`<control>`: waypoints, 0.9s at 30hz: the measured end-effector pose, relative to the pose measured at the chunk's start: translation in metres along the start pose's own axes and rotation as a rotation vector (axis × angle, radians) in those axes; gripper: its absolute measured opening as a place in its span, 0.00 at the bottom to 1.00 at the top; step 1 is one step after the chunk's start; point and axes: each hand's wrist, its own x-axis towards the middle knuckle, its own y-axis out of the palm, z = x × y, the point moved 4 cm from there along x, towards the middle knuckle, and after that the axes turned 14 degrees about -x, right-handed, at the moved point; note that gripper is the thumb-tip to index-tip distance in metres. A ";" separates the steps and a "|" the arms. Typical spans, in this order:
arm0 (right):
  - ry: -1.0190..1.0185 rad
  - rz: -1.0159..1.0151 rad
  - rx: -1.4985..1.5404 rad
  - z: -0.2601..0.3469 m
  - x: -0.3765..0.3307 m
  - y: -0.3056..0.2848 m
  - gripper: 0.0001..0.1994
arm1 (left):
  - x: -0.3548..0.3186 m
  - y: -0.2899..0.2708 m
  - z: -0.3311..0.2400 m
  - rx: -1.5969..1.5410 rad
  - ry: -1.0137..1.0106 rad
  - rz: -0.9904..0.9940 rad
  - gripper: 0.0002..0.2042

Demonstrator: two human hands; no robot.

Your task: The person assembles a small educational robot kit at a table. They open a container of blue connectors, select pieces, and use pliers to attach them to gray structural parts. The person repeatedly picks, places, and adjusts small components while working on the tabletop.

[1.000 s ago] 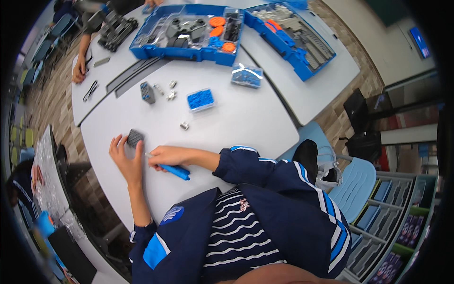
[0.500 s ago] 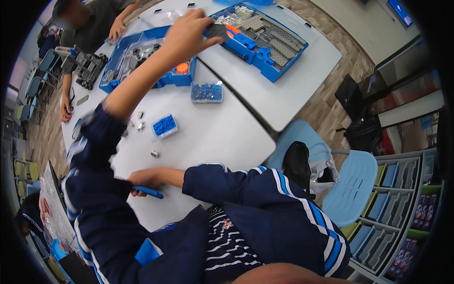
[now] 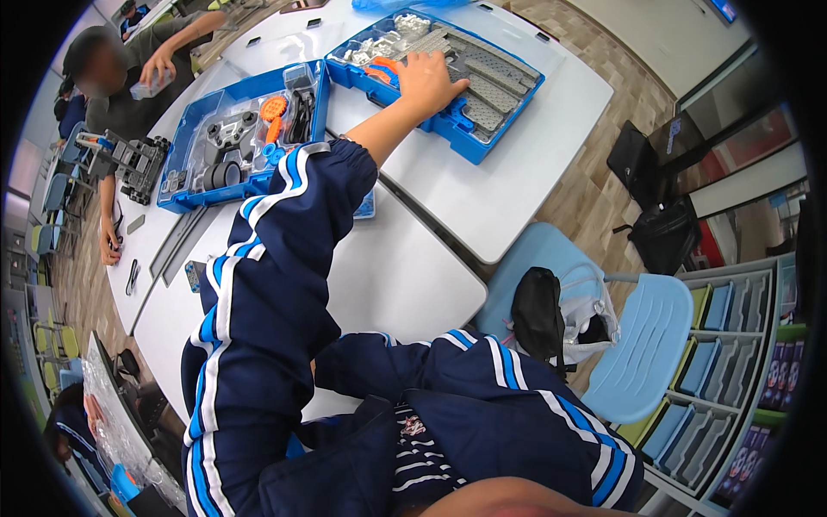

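My left hand [image 3: 426,84] reaches far over the table into an open blue parts case [image 3: 469,148]. Its fingers lie on the grey perforated plates [image 3: 500,86], with the thumb apart, pointing right; the fingertips are partly hidden, and I see nothing held in them. Orange pieces [image 3: 381,71] and blue pieces [image 3: 457,114] lie beside this hand, and clear bags of whitish parts [image 3: 388,39] fill the case's far left corner. The left sleeve covers my right hand; only a sliver of skin shows at the right cuff [image 3: 326,364].
Left of that case stands another blue case [image 3: 191,200] with a game controller [image 3: 231,131], wheels and cables. A wheeled robot model [image 3: 138,164] is further left. A person [image 3: 159,69] opposite holds a small clear box. On my right is a light-blue chair [image 3: 642,345] beside bags.
My left hand has moved from the case's left edge onto the grey plates; the dark grey piece at its fingers no longer shows. My right hand, earlier holding a blue piece, is now covered.
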 end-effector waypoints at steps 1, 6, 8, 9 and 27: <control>-0.001 0.003 0.005 0.000 0.000 -0.001 0.08 | 0.000 -0.001 0.000 0.006 0.012 0.006 0.33; 0.007 0.024 0.001 0.002 0.002 -0.003 0.08 | -0.004 -0.007 0.007 0.008 0.025 0.033 0.28; 0.017 0.038 -0.007 0.001 0.004 -0.001 0.08 | -0.007 -0.009 0.016 -0.177 0.005 -0.049 0.24; 0.023 0.044 -0.011 0.001 0.005 0.001 0.09 | -0.007 -0.009 0.017 -0.201 0.068 -0.047 0.21; 0.436 0.723 -0.279 -0.027 0.084 0.112 0.11 | -0.243 -0.341 0.106 -0.013 0.159 -0.519 0.19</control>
